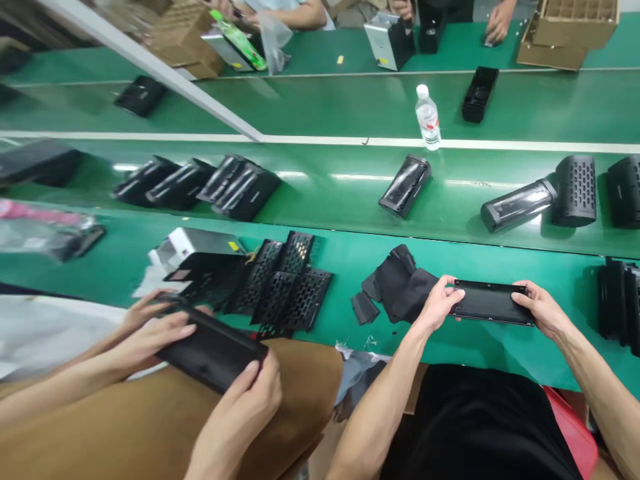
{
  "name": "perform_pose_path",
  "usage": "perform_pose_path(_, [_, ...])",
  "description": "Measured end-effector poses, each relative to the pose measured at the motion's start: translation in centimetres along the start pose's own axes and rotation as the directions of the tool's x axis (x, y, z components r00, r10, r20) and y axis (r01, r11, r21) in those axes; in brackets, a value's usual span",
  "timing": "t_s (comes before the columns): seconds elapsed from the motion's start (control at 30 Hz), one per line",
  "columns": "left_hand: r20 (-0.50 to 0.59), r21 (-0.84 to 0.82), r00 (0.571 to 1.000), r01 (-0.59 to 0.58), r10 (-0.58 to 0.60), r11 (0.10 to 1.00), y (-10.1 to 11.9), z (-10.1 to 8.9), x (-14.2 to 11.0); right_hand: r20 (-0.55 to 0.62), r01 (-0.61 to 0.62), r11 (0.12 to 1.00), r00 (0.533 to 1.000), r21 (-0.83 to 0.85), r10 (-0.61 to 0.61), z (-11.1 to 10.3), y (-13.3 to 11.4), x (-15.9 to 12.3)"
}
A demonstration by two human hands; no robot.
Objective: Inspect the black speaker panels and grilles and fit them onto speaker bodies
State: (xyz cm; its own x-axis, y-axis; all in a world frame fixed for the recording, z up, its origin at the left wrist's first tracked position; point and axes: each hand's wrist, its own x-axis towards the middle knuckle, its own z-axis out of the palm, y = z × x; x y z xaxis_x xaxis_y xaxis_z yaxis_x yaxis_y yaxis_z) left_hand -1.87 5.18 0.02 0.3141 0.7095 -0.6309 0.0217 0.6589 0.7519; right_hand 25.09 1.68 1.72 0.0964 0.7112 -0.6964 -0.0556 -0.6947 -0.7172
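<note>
My left hand (443,301) is closed on the left end of a black rectangular plastic panel (489,301). My right hand (540,308) grips its right end, thumb on top. The panel is held level above the green table, its shallow hollow side facing up, with small tabs along its long rim. Just left of my left hand lies a loose pile of thin black sheets (393,283), some small, some larger. Near the right edge stands a row of black parts (620,303).
At left, a co-worker's hands (255,387) hold another black panel (213,350). Perforated black panels (293,283) and a silver-and-black box (195,250) lie beyond. Black speaker-like housings (406,185) stand along the green strip behind, near a water bottle (428,120). A white post (165,73) slants across.
</note>
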Motion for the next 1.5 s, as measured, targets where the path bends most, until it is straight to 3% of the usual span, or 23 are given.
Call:
perform_pose_path(0.23, [-0.18,-0.24,0.98,-0.129,0.086,0.962,1.3,-2.3,-5.4,0.213,-0.047,0.996,0.977,0.08,0.029,4.0,-4.0,-1.0])
perform_pose_path(0.43, [-0.247,-0.382,0.955,-0.251,0.163,0.889,1.0,-3.5,-8.7,0.22,-0.029,1.0,0.975,-0.01,0.03,7.5,-5.9,-1.4])
perform_pose_path(0.63, [-0.308,-0.445,0.936,-0.297,0.167,0.845,0.5,-4.1,-10.8,0.267,-0.043,0.996,0.962,-0.081,0.063,9.1,-7.2,-2.1])
perform_pose_path(1.17, [-0.373,-0.488,0.906,-0.376,0.201,0.788,1.1,-3.6,-11.6,0.298,-0.041,0.999,0.954,-0.027,0.047,9.7,-8.4,-4.1])
perform_pose_path(1.27, [-0.341,-0.525,0.922,-0.347,0.182,0.777,1.5,-3.5,-11.6,0.311,-0.038,0.999,0.95,-0.012,0.039,9.7,-8.3,-3.9])
perform_pose_path(1.5, [-0.291,-0.73,0.946,-0.315,0.14,0.606,1.3,-3.4,-11.1,0.283,-0.051,0.998,0.958,0.042,0.037,10.2,-8.4,-4.3])
